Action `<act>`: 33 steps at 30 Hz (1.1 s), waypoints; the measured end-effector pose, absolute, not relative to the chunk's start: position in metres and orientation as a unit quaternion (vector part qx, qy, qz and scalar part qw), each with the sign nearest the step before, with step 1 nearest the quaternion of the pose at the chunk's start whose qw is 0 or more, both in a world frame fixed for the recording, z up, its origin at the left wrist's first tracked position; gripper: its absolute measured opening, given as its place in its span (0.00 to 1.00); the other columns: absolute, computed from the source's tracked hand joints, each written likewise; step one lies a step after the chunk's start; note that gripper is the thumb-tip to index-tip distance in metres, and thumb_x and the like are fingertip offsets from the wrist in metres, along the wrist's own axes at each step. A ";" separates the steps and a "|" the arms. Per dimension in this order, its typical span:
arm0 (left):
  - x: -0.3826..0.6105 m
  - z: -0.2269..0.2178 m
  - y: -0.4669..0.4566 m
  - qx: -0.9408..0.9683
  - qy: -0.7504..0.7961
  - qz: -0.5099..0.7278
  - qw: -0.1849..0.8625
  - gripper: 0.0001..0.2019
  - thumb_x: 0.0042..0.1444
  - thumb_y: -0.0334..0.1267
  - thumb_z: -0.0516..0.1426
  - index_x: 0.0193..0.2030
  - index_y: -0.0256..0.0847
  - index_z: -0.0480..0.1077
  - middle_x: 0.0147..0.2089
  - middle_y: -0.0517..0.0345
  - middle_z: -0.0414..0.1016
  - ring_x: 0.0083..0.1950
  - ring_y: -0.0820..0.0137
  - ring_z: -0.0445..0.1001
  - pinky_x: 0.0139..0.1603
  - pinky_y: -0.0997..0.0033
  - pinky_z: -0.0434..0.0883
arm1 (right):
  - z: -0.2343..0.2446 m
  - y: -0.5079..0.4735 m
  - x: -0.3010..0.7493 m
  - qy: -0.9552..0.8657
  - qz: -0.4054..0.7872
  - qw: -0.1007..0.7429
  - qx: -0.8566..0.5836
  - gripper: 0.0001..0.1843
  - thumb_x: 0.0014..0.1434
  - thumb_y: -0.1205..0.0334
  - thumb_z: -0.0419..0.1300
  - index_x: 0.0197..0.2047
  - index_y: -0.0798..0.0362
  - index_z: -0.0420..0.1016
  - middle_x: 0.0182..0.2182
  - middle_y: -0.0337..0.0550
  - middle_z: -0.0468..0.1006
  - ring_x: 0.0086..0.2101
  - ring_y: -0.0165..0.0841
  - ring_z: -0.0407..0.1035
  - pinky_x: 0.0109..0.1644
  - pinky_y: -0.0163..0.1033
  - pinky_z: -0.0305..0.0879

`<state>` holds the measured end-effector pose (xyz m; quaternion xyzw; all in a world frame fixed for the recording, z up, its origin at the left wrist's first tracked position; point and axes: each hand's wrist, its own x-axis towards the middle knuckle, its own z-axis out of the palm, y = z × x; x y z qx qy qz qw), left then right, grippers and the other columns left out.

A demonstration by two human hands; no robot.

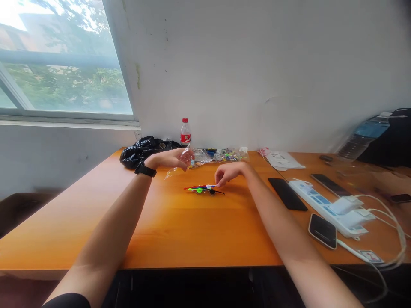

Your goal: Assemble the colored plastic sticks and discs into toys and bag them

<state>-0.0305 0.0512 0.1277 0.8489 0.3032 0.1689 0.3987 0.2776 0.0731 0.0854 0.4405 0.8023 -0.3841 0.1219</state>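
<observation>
My left hand, with a black watch on the wrist, is closed on a clear plastic bag that holds small parts and lies on the orange table. My right hand hovers at the right end of a small colourful toy piece with red, blue, green and black parts. Its fingers curl down and pinch the tip of that piece. More clear bags of colourful parts lie behind both hands near the wall.
A water bottle and a black plastic bag stand at the back. To the right lie several phones, a white power strip with chargers and cables, and papers. A window is at left.
</observation>
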 end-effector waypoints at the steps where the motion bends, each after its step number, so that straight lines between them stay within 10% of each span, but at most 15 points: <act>1: -0.031 0.127 0.052 0.849 0.304 0.168 0.399 0.24 0.45 0.34 0.63 0.52 0.41 0.68 0.39 0.60 0.72 0.41 0.65 0.73 0.41 0.66 0.68 | 0.080 0.075 0.277 0.796 -0.393 0.128 0.442 0.28 0.40 0.42 0.77 0.37 0.55 0.84 0.34 0.46 0.84 0.36 0.35 0.76 0.36 0.35 0.66; 8: -0.032 0.125 0.055 0.850 0.298 0.169 0.400 0.26 0.47 0.33 0.63 0.55 0.41 0.69 0.40 0.59 0.73 0.43 0.64 0.73 0.42 0.66 0.69 | 0.075 0.081 0.284 0.809 -0.391 0.047 0.437 0.25 0.44 0.41 0.76 0.34 0.56 0.82 0.31 0.45 0.83 0.33 0.34 0.74 0.35 0.35 0.64; 22: -0.032 0.122 0.056 0.839 0.291 0.180 0.423 0.30 0.48 0.34 0.64 0.60 0.42 0.67 0.40 0.60 0.73 0.43 0.64 0.74 0.46 0.63 0.69 | 0.160 0.030 0.294 0.765 -0.159 -0.426 0.457 0.17 0.61 0.47 0.65 0.39 0.55 0.80 0.28 0.41 0.74 0.29 0.32 0.65 0.33 0.38 0.60; 33: -0.026 0.120 0.056 0.852 0.237 0.208 0.418 0.30 0.48 0.33 0.65 0.60 0.41 0.69 0.37 0.62 0.70 0.37 0.69 0.70 0.38 0.70 0.68 | 0.176 -0.008 0.253 0.816 -0.158 -0.387 0.400 0.17 0.64 0.47 0.64 0.38 0.53 0.81 0.25 0.38 0.68 0.27 0.30 0.59 0.31 0.38 0.54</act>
